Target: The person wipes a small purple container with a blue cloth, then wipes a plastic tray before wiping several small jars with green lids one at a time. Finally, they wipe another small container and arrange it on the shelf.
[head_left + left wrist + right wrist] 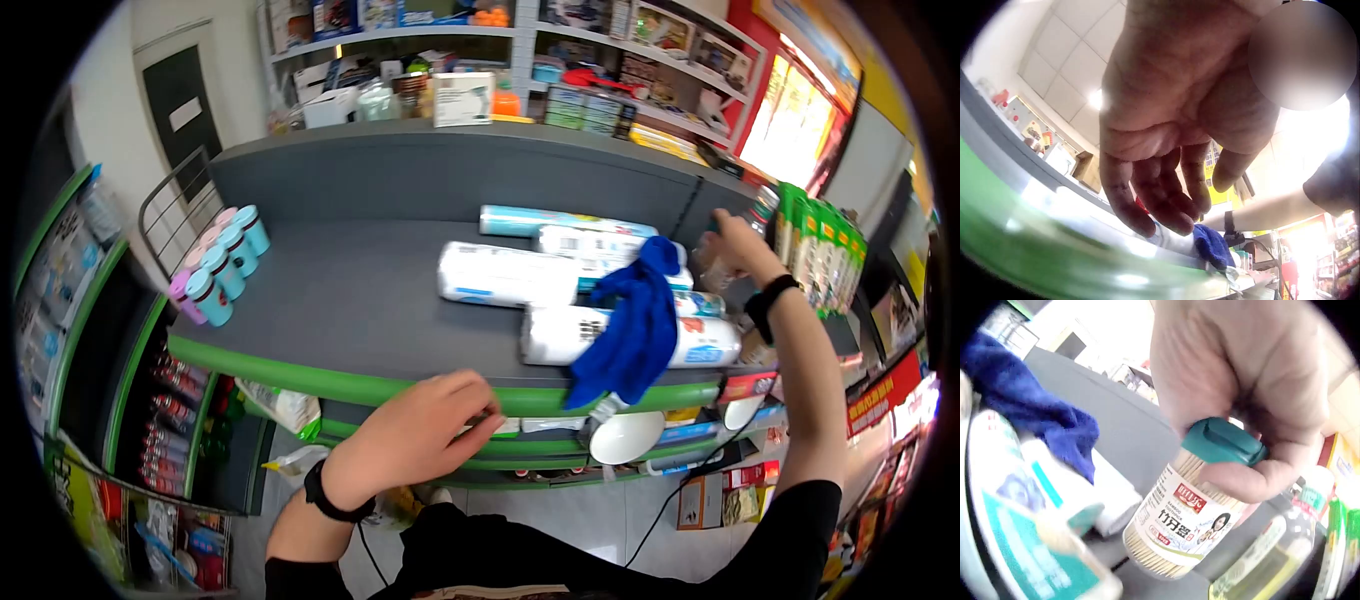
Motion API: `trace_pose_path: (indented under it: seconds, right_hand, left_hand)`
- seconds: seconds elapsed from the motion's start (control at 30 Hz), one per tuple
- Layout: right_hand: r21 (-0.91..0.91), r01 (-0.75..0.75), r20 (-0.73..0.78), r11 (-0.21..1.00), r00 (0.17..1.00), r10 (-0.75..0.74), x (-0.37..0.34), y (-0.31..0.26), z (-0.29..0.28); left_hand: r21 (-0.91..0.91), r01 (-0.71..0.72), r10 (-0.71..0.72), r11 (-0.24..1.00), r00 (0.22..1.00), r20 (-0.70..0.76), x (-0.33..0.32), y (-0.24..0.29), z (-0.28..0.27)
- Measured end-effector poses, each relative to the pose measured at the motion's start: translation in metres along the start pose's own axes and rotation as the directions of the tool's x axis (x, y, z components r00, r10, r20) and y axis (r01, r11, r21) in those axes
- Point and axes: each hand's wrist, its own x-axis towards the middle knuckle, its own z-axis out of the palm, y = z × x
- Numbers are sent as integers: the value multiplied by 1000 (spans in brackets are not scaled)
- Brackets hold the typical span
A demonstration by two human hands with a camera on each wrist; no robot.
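Observation:
My right hand [742,245] grips a clear jar of bamboo toothpicks [1175,519] by its dark green lid [1225,442], thumb and fingers around the top. The jar tilts above the grey shelf, its printed label facing the right wrist camera. Beside it stands a clear bottle with yellowish liquid [1266,550]. My left hand [425,430] hovers by the shelf's green front edge, fingers loosely bent and holding nothing. Between the hands, a blue cloth [635,320] drapes over white wrapped rolls [510,275] that lie on the shelf.
Light-blue and pink bottles [230,250] stand in rows at the shelf's left end. Green packets [820,245] stand at its right end. A raised grey back panel [400,170] borders the shelf. A white bowl-like object [627,438] sits below the front edge.

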Motion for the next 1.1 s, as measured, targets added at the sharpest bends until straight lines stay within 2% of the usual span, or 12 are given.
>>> trace_pose_path:
  seconds: [0.03, 0.1, 0.2, 0.23, 0.27, 0.37, 0.43, 0.53, 0.57, 0.73, 0.9, 1.1]
  right_hand:
    - [96, 18, -33, 995, 999, -15, -4, -9, -12]
    - [28, 250, -197, 968, 951, -240, 5, -17, -32]
    - [55, 410, -195, 910, 899, -393, -26, -106, -100]
    - [65, 539, -294, 840, 814, -500, -34, -134, -110]
    - [-11, 689, -370, 725, 671, -643, -23, -150, -112]
    - [147, 747, -237, 649, 663, -710, -18, -231, -121]
    - [165, 851, -247, 498, 525, -814, -3, -276, -108]
    - [110, 880, -183, 461, 474, -861, 9, -334, -86]
    - [131, 855, -93, 502, 515, -852, 9, -348, -80]
    - [106, 874, 58, 474, 471, -880, 28, -374, -42]
    - [222, 825, 113, 520, 508, -854, 28, -372, -28]
    - [287, 759, 121, 584, 576, -808, 25, -362, -32]
  left_hand:
    - [15, 5, -5, 1000, 1000, 5, 2, -4, -9]
    - [70, -37, 38, 997, 999, -19, 8, -13, -27]
    - [121, -53, 55, 991, 998, -9, 24, -22, -60]
    - [128, -70, 75, 989, 997, -36, 31, -28, -70]
    - [137, -89, 98, 987, 993, -64, 36, -34, -79]
    - [144, -61, 77, 988, 992, -103, 53, -44, -112]
    - [121, 58, -42, 991, 990, -132, 67, -56, -128]
    - [108, 132, -112, 985, 979, -172, 89, -85, -140]
    - [100, 147, -126, 984, 973, -193, 97, -96, -141]
    - [196, 296, -264, 935, 948, -177, 118, -150, -133]
    - [130, 386, -380, 913, 922, -68, 129, -168, -134]
    - [36, 366, -364, 930, 930, -52, 132, -161, -130]
